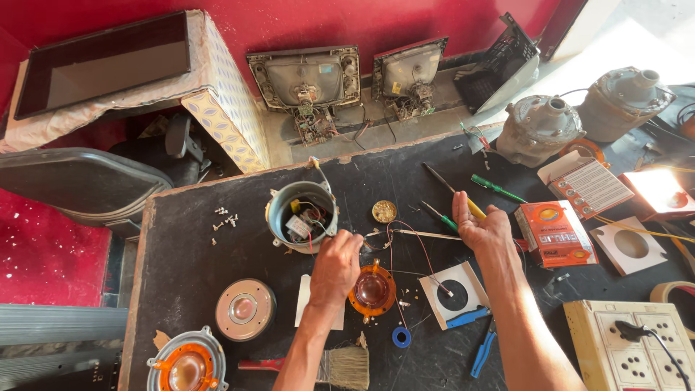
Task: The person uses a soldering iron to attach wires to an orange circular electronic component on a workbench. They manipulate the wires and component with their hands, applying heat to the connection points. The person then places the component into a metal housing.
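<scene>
Left edge of black worktable (pixel 181 239): orange-and-metal speaker diaphragm (pixel 187 366) at the near corner, round metal disc (pixel 245 309) just above it, scattered small screws (pixel 225 217) further back. Open metal can (pixel 300 213) with wiring inside stands upright, mouth up. Left hand (pixel 335 266) just right of can, fingers curled down; knuckles face camera, so cannot tell what it pinches, though the tip end of the soldering iron (pixel 427 234) runs to it. Below hand: second orange diaphragm (pixel 373 289), flat on table. That makes two orange diaphragms. Brush (pixel 340 366) near front edge. Soldering iron lies nearly level, long axis left-right, tip pointing left, up off the table between the hands. Right hand (pixel 481 228) half-open, palm up, fingers loosely bent around the iron's handle end. Three screwdrivers behind it: yellow (pixel 452 190), two green (pixel 498 188). Orange box (pixel 556 233) right of hand. Blue pliers (pixel 483 347) near the forearm. Two grey metal horn drivers (pixel 539 129) far right back.
</scene>
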